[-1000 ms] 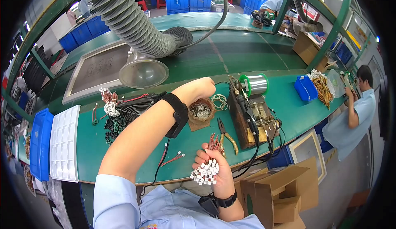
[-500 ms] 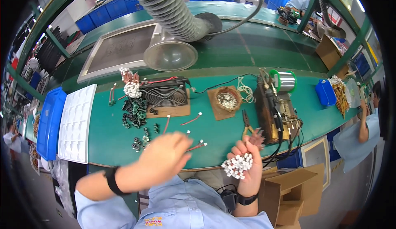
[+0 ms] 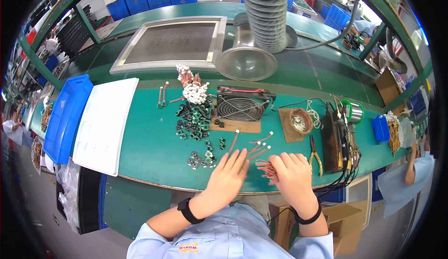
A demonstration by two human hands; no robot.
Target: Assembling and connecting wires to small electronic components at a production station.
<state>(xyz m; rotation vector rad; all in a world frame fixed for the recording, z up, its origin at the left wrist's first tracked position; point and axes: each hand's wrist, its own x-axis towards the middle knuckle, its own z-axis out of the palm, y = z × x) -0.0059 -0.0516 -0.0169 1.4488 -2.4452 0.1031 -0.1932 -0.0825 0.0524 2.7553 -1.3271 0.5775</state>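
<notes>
My right hand [image 3: 293, 177] is closed round a bundle of short red wires [image 3: 266, 169], whose bare ends stick out to the left over the front of the bench. The bundle's white connectors are hidden behind my fingers. To its left, my left hand [image 3: 226, 177] has its fingers stretched out low over the bench, holding nothing I can see. Just beyond my fingertips lie a loose red wire with a white connector [image 3: 234, 141] and several similar wires [image 3: 259, 148]. Small dark green circuit boards [image 3: 193, 121] are heaped farther back, with a few parts [image 3: 207, 155] nearer me.
A black fan [image 3: 240, 107] stands behind the boards, beside a bundle of white-connector wires [image 3: 195, 93]. On the right are a round bowl [image 3: 300, 120], pliers [image 3: 315, 156], a solder spool [image 3: 353, 112] and a soldering station [image 3: 330, 140]. A white tray [image 3: 105, 128] and blue bin [image 3: 69, 119] stand left.
My right hand has turned over, so the wire ends now point left and the white connectors no longer show. My left hand has stretched out its fingers. The view has swung left.
</notes>
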